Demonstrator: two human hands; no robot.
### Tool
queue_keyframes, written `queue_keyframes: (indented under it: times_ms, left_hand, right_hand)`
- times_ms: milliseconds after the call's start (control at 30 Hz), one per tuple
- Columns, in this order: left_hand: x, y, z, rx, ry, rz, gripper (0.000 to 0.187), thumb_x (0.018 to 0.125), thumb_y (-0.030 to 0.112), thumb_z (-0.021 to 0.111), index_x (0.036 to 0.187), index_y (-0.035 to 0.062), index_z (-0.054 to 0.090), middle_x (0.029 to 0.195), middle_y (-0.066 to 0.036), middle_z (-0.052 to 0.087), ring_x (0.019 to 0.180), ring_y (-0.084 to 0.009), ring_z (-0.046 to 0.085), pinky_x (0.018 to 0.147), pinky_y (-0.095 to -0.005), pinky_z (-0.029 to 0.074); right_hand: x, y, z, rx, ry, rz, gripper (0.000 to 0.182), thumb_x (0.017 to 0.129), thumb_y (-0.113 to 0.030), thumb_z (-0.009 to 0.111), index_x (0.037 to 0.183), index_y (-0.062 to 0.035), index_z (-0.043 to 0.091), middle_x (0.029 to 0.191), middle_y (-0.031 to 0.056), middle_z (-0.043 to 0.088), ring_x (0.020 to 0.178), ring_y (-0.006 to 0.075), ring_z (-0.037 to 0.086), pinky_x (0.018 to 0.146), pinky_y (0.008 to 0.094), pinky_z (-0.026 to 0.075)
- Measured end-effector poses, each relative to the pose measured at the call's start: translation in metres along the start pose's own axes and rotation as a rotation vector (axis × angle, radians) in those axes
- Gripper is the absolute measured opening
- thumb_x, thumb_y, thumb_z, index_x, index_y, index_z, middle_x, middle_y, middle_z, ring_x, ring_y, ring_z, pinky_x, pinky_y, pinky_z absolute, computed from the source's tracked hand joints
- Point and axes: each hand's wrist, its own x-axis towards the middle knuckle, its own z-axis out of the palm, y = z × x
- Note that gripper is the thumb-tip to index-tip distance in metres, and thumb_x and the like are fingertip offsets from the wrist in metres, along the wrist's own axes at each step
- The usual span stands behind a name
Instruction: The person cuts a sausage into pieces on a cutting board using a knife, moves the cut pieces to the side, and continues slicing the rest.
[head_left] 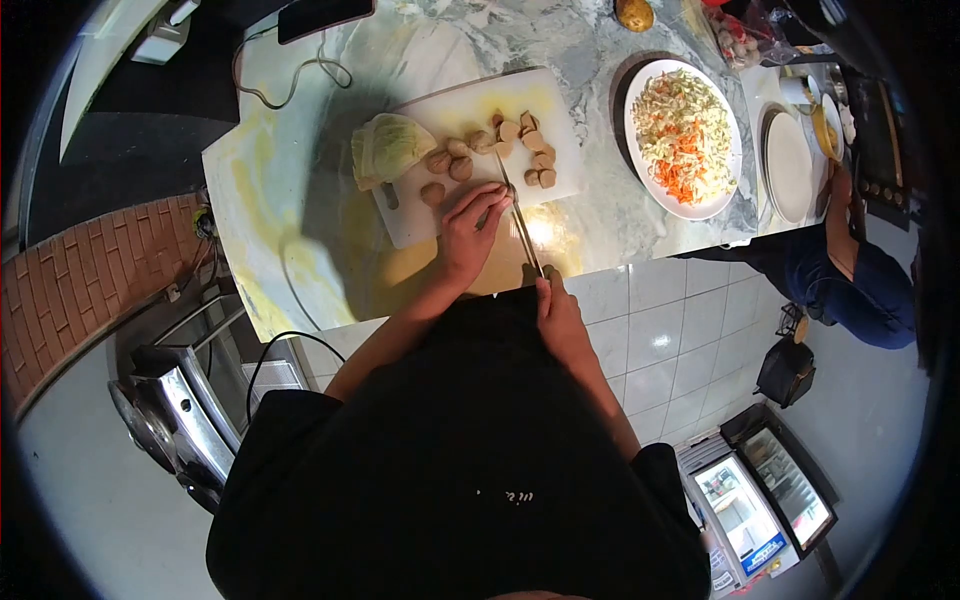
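Note:
My right hand is closed round the handle of a long knife at the counter's front edge. The blade points away from me across a white cutting board. The bunched fingers of my left hand pinch a small brown ball, apparently a meatball, against the blade; fingers partly cover it. Left of the blade lie several whole meatballs. Cut meatball pieces are grouped on the board's right side. A cabbage piece rests over the board's left edge.
An oval white plate of shredded cabbage and carrot stands on the marble counter at right. Beyond it are stacked plates and a co-worker. A potato, a phone and a cable lie farther back.

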Motion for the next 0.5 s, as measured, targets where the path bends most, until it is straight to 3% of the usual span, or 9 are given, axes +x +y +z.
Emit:
queue_keyframes:
  times_ms: [67, 367, 500]
  left_hand:
    - [-0.001, -0.001, 0.001, -0.015, 0.002, -0.028, 0.014, 0.085, 0.003, 0.073, 0.098, -0.0016, 0.071, 0.101, -0.010, 0.073, 0.086, -0.0210, 0.071, 0.079, -0.0313, 0.056]
    - [0.001, 0.001, 0.003, -0.021, -0.021, -0.078, 0.024, 0.085, 0.004, 0.075, 0.107, 0.0028, 0.066, 0.090, -0.009, 0.068, 0.077, -0.0178, 0.068, 0.072, -0.0296, 0.056]
    - [0.000, 0.001, 0.005, -0.031, -0.002, -0.084, 0.023, 0.085, 0.004, 0.075, 0.106, 0.0033, 0.066, 0.089, -0.009, 0.068, 0.077, -0.0177, 0.068, 0.072, -0.0293, 0.055]
  right_hand:
    - [0.000, -0.002, -0.001, 0.012, -0.011, 0.010, 0.033, 0.107, -0.031, 0.040, 0.120, -0.0019, 0.045, 0.080, 0.0310, 0.064, 0.077, 0.0534, 0.061, 0.062, 0.0630, 0.044]
    - [0.001, 0.002, -0.005, -0.044, 0.066, -0.042, 0.033, 0.106, -0.033, 0.042, 0.118, -0.0025, 0.048, 0.075, 0.0309, 0.063, 0.074, 0.0532, 0.061, 0.059, 0.0612, 0.045]
    - [0.005, 0.007, -0.022, 0.004, 0.007, -0.001, 0.036, 0.106, -0.035, 0.044, 0.115, -0.0006, 0.050, 0.072, 0.0292, 0.063, 0.073, 0.0514, 0.062, 0.059, 0.0575, 0.045]
